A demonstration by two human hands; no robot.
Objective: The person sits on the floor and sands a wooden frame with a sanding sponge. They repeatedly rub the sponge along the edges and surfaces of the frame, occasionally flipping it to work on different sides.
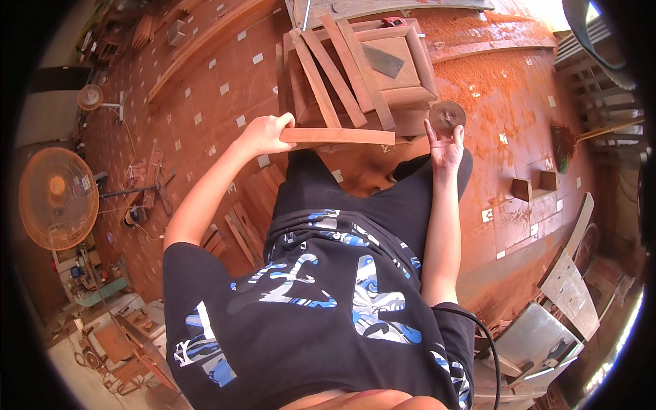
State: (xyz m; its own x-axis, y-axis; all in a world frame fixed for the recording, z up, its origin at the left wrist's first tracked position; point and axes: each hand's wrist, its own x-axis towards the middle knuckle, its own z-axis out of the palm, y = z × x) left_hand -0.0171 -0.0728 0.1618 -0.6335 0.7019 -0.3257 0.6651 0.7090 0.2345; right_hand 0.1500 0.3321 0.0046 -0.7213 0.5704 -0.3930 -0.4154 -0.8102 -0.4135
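Note:
My left hand grips one end of a reddish-brown wooden strip, which lies level in front of my knees and points to the right. On the right, my right hand holds a round, dark brown disc at its lower edge between thumb and fingers. The disc looks like a sanding disc, though its exact kind is hard to tell. Just beyond the strip, several more wooden strips lie side by side on a framed wooden panel. A flat dark piece rests on the panel too.
A red and black tape measure sits at the panel's far edge. More boards lie on the tiled floor by my left leg. An orange fan stands at far left. Sawdust covers the floor at right, near a broom.

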